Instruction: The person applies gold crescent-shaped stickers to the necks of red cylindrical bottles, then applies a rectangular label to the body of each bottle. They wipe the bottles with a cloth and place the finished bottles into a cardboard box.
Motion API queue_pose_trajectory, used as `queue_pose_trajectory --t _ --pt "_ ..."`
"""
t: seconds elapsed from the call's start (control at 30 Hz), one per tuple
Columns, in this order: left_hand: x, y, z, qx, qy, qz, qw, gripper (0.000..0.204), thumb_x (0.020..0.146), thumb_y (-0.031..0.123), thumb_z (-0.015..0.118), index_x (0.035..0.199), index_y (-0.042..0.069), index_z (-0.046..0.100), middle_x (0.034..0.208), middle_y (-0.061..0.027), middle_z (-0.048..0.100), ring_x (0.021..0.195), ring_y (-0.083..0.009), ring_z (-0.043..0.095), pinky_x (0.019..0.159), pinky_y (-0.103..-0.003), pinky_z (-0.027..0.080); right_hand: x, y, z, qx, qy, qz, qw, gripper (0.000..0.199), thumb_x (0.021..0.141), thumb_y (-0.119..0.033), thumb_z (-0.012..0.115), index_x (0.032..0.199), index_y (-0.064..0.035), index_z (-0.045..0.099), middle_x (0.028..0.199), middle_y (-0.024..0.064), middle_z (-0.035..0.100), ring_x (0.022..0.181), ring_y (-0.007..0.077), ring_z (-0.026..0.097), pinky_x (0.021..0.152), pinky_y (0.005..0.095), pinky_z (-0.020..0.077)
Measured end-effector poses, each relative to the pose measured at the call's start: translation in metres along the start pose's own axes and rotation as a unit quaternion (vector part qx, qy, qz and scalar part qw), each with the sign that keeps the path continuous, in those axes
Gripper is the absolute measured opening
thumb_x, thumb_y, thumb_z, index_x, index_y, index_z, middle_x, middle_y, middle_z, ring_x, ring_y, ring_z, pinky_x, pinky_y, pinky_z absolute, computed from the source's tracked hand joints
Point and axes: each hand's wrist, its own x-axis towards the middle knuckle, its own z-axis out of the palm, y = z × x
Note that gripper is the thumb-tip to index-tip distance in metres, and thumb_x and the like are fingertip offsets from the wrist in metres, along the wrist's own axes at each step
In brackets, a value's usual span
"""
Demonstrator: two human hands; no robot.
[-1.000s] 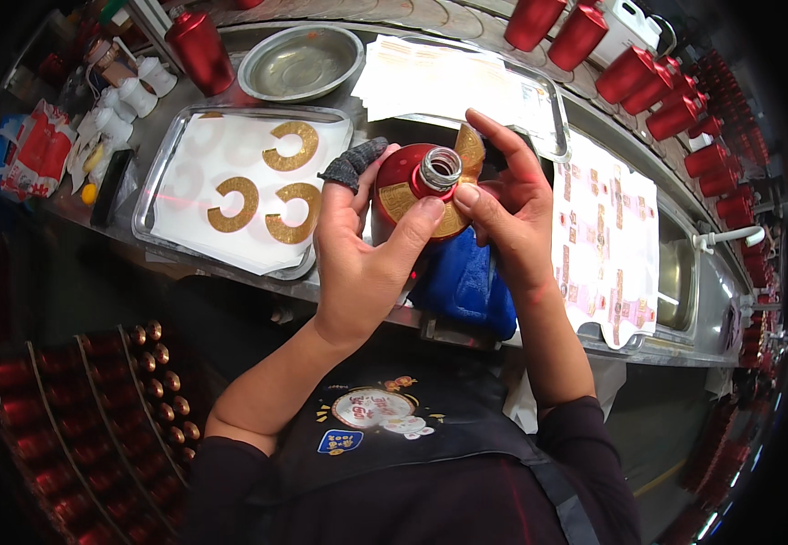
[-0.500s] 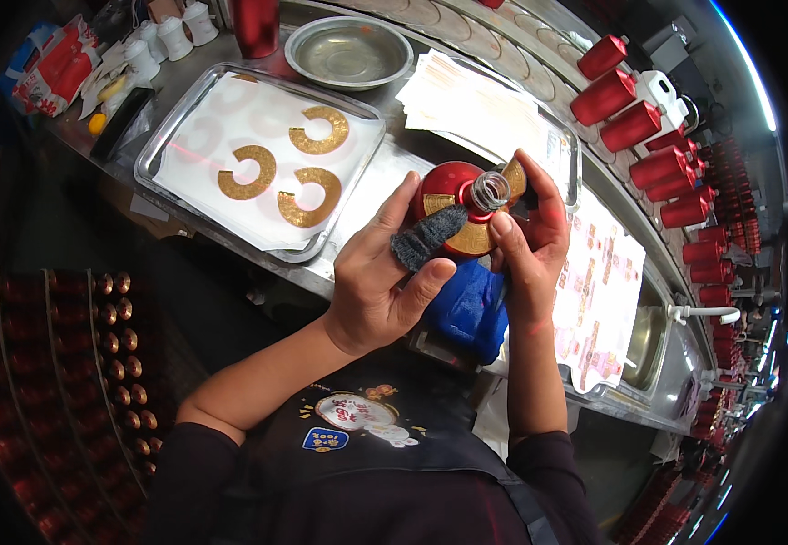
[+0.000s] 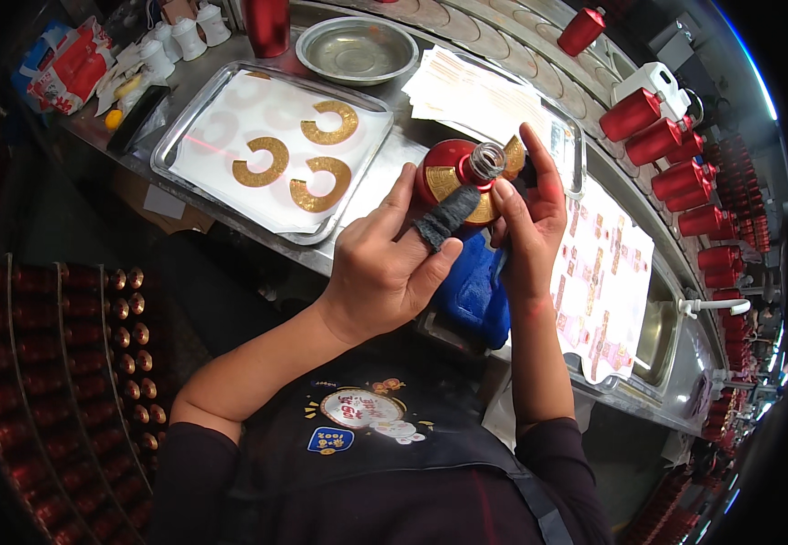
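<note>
A red glass bottle (image 3: 446, 156) with a clear threaded neck is held up in front of me, tilted, between both hands. Around its shoulder runs a gold arc-shaped label (image 3: 482, 212); one end stands away from the glass beside the neck. My left hand (image 3: 385, 263) is closed on the bottle's left side, and its finger in a dark fabric sleeve (image 3: 448, 216) presses on the gold label. On the other side my right hand (image 3: 532, 218) grips the bottle, thumb by the label and index finger stretched upward. The bottle's lower part is hidden by my hands.
A metal tray (image 3: 165, 145) with several gold C-shaped labels (image 3: 261, 162) lies left, a steel bowl (image 3: 357, 50) behind it. Printed sheets (image 3: 598, 282) lie right, a blue cloth (image 3: 474, 291) below the bottle. Red bottles (image 3: 630, 113) line the conveyor; racked bottles (image 3: 35, 363) stand lower left.
My left hand's sleeved finger has shifted slightly along the gold label, its tip lower on the shoulder. Red bottles on the conveyor have changed position. The whole view has shifted a little.
</note>
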Motion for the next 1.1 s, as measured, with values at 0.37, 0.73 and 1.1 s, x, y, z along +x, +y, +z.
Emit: queue_pose_trajectory --t 0.37,0.73,1.1 --pt "0.004 0.035 0.011 0.152 -0.102 -0.046 0.982 0.036 0.084 0.024 0.077 0.118 0.013 0.074 0.140 -0.0453 0.043 0.100 -0.0488 0.065 0.089 -0.047 0.055 0.004 0.003 -0.010 0.031 -0.003 -0.006 1.000 0.050 0.099 -0.004 0.062 0.148 -0.0003 0.050 0.135 0.0089 0.061 0.119 0.0121 0.058 0.102 0.0270 0.0464" --pt "0.032 0.006 0.013 -0.085 -0.127 -0.213 0.965 0.088 0.071 0.008 0.090 0.145 0.004 0.042 0.141 -0.0144 0.054 0.132 -0.0267 0.054 0.111 -0.038 0.044 0.009 0.014 -0.013 0.045 -0.058 -0.034 0.997 0.062 0.088 -0.009 0.077 0.146 -0.0036 0.055 0.140 0.0102 0.061 0.113 0.0097 0.061 0.086 0.0224 0.0534" --pt "0.040 -0.017 -0.006 -0.345 -0.197 -0.248 0.884 0.092 0.063 0.009 0.094 0.141 0.005 0.047 0.139 -0.0103 0.054 0.129 -0.0224 0.055 0.109 -0.038 0.045 -0.001 0.011 -0.012 0.069 -0.054 -0.035 0.996 0.072 0.089 -0.002 0.076 0.153 -0.0012 0.042 0.153 0.0096 0.050 0.109 0.0102 0.066 0.091 0.0242 0.0551"
